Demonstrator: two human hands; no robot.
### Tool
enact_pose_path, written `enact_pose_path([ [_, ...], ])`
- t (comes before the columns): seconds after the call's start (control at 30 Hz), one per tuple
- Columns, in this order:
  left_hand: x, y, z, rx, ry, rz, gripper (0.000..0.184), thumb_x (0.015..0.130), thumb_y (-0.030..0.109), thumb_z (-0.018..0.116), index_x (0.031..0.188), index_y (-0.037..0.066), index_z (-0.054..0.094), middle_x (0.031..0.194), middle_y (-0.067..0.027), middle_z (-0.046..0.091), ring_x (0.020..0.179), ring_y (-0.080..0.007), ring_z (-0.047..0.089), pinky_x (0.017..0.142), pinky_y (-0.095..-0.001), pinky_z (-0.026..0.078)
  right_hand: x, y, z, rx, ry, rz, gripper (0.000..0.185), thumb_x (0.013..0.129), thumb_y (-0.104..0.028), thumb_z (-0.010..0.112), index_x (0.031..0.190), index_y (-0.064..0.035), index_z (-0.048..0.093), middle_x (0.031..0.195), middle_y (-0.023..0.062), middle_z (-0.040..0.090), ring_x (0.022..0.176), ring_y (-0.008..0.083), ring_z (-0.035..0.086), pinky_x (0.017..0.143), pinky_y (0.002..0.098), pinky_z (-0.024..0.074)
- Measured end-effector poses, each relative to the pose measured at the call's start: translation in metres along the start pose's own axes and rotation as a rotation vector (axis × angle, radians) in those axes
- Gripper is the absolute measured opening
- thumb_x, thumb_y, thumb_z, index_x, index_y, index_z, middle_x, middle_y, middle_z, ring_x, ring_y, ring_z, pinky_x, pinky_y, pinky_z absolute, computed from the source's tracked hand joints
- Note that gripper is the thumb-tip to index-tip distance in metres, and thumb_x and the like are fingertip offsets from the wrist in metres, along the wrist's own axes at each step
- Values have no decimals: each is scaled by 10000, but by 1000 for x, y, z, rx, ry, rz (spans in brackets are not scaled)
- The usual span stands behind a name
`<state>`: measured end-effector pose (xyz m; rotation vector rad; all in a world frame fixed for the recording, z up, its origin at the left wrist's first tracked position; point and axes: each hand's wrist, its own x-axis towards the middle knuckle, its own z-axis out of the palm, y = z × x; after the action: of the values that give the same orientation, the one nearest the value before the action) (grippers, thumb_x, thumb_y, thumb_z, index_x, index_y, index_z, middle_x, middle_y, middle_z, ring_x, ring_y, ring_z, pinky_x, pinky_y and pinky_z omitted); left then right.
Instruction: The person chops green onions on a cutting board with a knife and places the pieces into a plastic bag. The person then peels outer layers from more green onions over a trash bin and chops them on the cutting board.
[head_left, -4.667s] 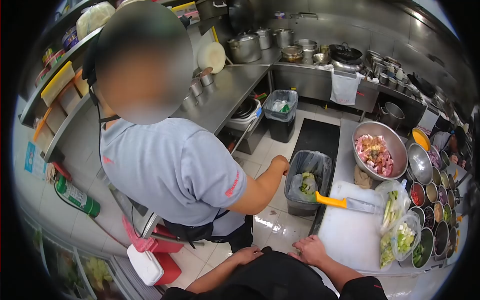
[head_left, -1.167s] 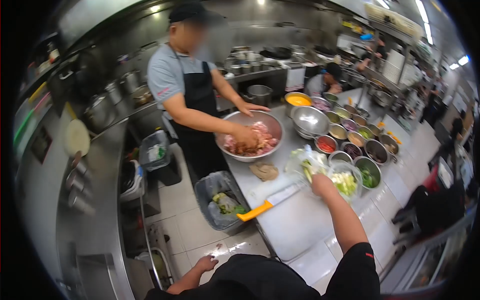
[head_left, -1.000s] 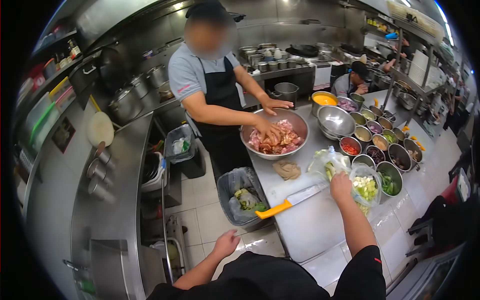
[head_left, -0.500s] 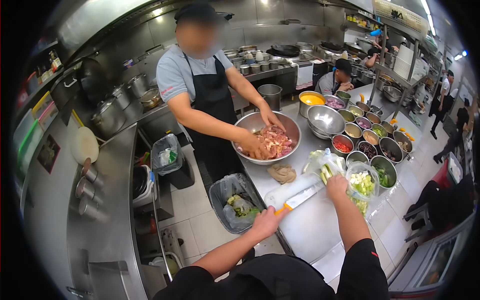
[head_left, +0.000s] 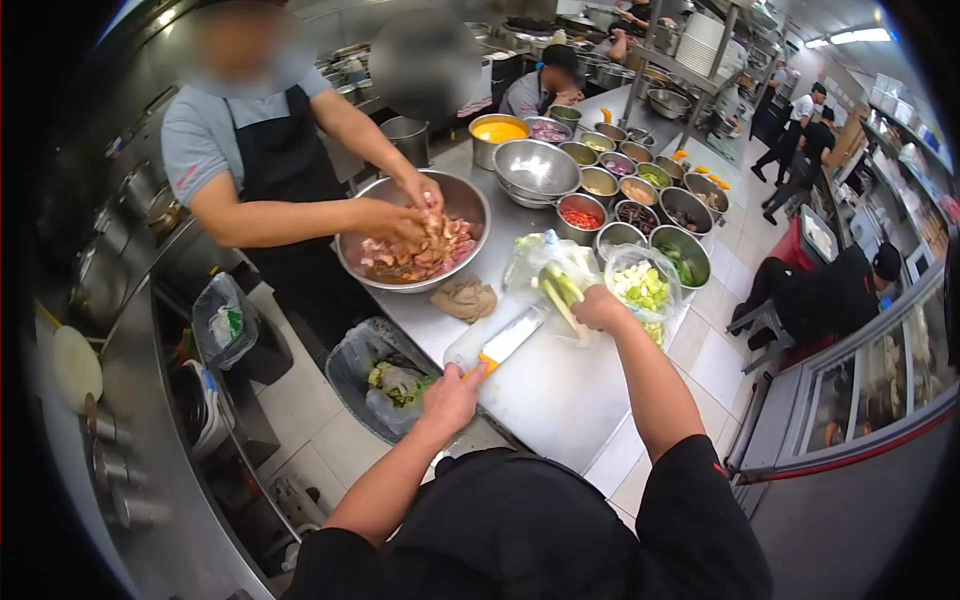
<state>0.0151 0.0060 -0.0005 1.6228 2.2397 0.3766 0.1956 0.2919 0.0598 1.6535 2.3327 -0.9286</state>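
Observation:
My left hand is closed on the orange handle of a wide-bladed knife, whose blade lies over the white cutting board. Fingers closed, my right hand grips pale green-white vegetable stalks at the mouth of a clear plastic bag. Just right of that hand is a second bag of chopped green and white pieces. A crumpled brown cloth lies beyond the board, near the knife.
Across the counter, a co-worker has both hands in a steel bowl of meat. Several small ingredient pots and an empty steel bowl stand at the back. A lined bin stands left of the counter. Other people are farther off.
The view has turned to the right. My left hand came up from beside the counter and took the knife by its handle. My right hand has drawn the stalks partly out of the bag.

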Motion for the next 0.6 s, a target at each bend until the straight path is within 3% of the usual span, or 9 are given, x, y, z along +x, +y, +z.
enact_pose_path([
  [0.13, 2, -1, -4, -4, -24, 4, 510, 958, 193, 510, 1442, 357, 508, 1122, -158, 544, 942, -355, 662, 793, -480, 546, -41, 2, -18, 178, -33, 28, 378, 866, -301, 573, 956, 41, 706, 831, 146, 719, 627, 226, 643, 587, 372, 518],
  [0.23, 5, 2, -7, -3, -62, -27, 516, 949, 200, 529, 1443, 348, 509, 1112, -152, 535, 926, -350, 660, 785, -472, 549, -76, 12, -15, 292, -57, -18, 350, 881, -278, 573, 983, 37, 685, 816, 108, 711, 612, 200, 625, 570, 357, 504],
  [0.37, 6, 0, -7, -16, -59, -20, 545, 929, 188, 563, 1451, 334, 507, 1110, -146, 526, 923, -344, 658, 780, -468, 550, -104, 46, 29, 461, -122, -145, 339, 911, -300, 615, 1060, -3, 680, 803, 102, 692, 704, 186, 631, 656, 339, 510],
  [0.4, 5, 0, -9, -21, -64, -22, 553, 925, 184, 570, 1454, 332, 506, 1113, -145, 525, 926, -344, 657, 781, -468, 550, -114, 50, 35, 446, -141, -214, 337, 895, -309, 650, 1086, -36, 696, 844, 129, 709, 768, 257, 660, 724, 371, 519],
  [0.5, 7, 3, -13, -19, -95, -53, 578, 918, 185, 607, 1463, 339, 497, 1126, -131, 524, 945, -331, 647, 795, -453, 545, -122, 62, 41, -5, -212, -357, 318, 868, -283, 673, 1102, -72, 718, 911, 149, 730, 809, 353, 671, 762, 408, 523],
  [0.6, 9, 8, -19, 8, -145, -81, 581, 935, 196, 622, 1479, 345, 478, 1149, -122, 521, 991, -317, 628, 828, -430, 534, -123, 49, 18, -447, -217, -464, 195, 834, -263, 704, 985, -157, 766, 957, 109, 727, 957, 324, 665, 856, 435, 524],
])
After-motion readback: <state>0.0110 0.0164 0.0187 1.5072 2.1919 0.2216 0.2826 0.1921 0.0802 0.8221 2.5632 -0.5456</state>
